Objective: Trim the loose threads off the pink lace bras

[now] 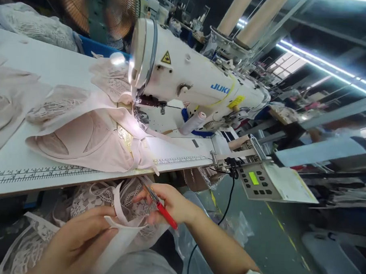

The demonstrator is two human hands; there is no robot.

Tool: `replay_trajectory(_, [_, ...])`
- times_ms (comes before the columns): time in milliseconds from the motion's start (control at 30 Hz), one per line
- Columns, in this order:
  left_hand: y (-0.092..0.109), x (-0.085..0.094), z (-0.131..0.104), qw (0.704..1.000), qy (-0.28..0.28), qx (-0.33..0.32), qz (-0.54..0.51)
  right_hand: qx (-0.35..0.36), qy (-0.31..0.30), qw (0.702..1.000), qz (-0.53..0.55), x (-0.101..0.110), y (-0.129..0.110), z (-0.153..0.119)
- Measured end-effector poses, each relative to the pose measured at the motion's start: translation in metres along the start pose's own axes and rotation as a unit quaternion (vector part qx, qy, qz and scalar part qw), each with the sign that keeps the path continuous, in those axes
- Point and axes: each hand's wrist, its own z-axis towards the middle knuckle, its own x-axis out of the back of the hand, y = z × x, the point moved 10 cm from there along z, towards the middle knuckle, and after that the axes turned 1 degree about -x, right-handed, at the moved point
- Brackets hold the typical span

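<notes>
In the lower left of the head view, my left hand (78,237) pinches the edge of a pale pink bra (120,243) in my lap. My right hand (171,203) is closed around small scissors with a red handle (166,215), their blades pointing up and left. Its fingertips are close to the same bra; whether they touch it I cannot tell. Lacy pieces (89,197) hang below the table edge behind both hands. Above, a pink bra with moulded cups (76,136) lies on the table, part of it under the sewing machine's needle area.
The white JUKI sewing machine (186,68) stands over the table, with a thread cone (193,123) beside it. A printed ruler (48,172) runs along the table's front edge. A control box (260,182) sits right, a cable (230,199) hangs below, and a fan (99,12) stands behind.
</notes>
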Motion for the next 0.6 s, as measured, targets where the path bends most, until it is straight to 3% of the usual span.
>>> replay_trajectory(67, [0.007,-0.002,0.0,0.999,-0.005,-0.033,0.018,0.005,-0.022,1.0,0.003,-0.013,0.007,-0.003])
replay_trajectory(167, [0.016,-0.01,-0.001,0.997,-0.018,-0.063,0.042,-0.005,-0.106,0.993,-0.048,-0.03,0.021,-0.014])
replay_trajectory(267, [0.018,-0.014,0.0,0.996,-0.007,-0.061,0.068,-0.023,-0.171,0.98,-0.097,-0.034,0.036,-0.031])
replay_trajectory(400, [0.024,-0.032,0.001,0.989,-0.074,-0.1,0.081,-0.064,-0.203,0.969,-0.128,-0.032,0.048,-0.043])
replay_trajectory(500, [0.02,-0.044,0.002,0.985,-0.131,-0.082,0.081,-0.08,-0.218,0.965,-0.124,-0.034,0.045,-0.041])
replay_trajectory(600, [0.016,-0.041,0.005,0.986,-0.124,-0.056,0.093,-0.08,-0.203,0.969,-0.115,-0.032,0.038,-0.035])
